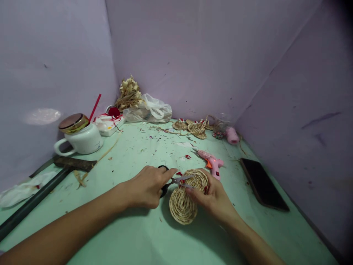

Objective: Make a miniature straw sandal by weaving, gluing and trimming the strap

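Note:
My left hand (pixel 149 186) is closed on the black handles of a pair of scissors (pixel 174 181). The blades point right and lie over the upper part of a woven straw piece made of two joined coils (pixel 183 207). My right hand (pixel 211 195) grips that piece at its upper coil, thumb on the near face and fingers behind it. Small bits of red show near the blades and at the coil's right edge. The lower coil hangs free, just above the green tabletop. The blade tips are close to my right thumb; whether they touch the straw I cannot tell.
A pink glue gun (pixel 211 162) lies just beyond my right hand, and a black phone (pixel 263 184) to its right. Finished-looking straw pieces (pixel 193 127) and a pink thread spool (pixel 232 135) sit at the back. Leftward are a white mug (pixel 85 140) and a hammer (pixel 74 163).

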`<control>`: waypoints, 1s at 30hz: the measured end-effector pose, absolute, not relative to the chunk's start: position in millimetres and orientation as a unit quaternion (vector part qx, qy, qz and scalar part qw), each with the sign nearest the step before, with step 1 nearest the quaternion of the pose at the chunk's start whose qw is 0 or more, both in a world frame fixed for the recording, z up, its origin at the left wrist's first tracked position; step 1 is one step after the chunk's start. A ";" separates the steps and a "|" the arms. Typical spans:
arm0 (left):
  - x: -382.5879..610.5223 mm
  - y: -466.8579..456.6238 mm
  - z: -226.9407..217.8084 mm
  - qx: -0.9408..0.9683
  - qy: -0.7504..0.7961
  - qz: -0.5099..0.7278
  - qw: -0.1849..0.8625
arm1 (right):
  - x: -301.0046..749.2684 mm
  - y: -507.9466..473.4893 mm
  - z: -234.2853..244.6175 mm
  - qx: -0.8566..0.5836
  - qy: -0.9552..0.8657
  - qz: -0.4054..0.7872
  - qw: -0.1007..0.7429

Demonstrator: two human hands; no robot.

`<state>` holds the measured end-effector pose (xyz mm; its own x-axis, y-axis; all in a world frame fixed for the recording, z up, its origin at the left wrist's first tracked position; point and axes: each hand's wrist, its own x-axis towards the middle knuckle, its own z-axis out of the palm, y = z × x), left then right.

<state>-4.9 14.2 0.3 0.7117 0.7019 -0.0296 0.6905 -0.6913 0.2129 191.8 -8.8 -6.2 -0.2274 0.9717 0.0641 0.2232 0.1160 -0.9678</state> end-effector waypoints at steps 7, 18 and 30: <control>-8.0 14.5 3.4 0.920 0.379 0.015 0.102 | 194.6 -6.4 -8.5 -0.479 -0.621 0.465 0.411; -3.9 13.0 0.5 0.915 0.391 0.017 0.093 | 192.4 -9.0 -7.1 -0.472 -0.618 0.482 0.403; -0.5 9.2 0.0 0.917 0.390 0.042 0.075 | 190.2 -9.3 -7.1 -0.478 -0.643 0.444 0.401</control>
<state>-0.5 9.2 0.0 0.6927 0.7210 0.0178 0.7084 -0.6848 0.1709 190.2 -9.3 -7.1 -0.2216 0.9709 0.0907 0.2590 0.1483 -0.9544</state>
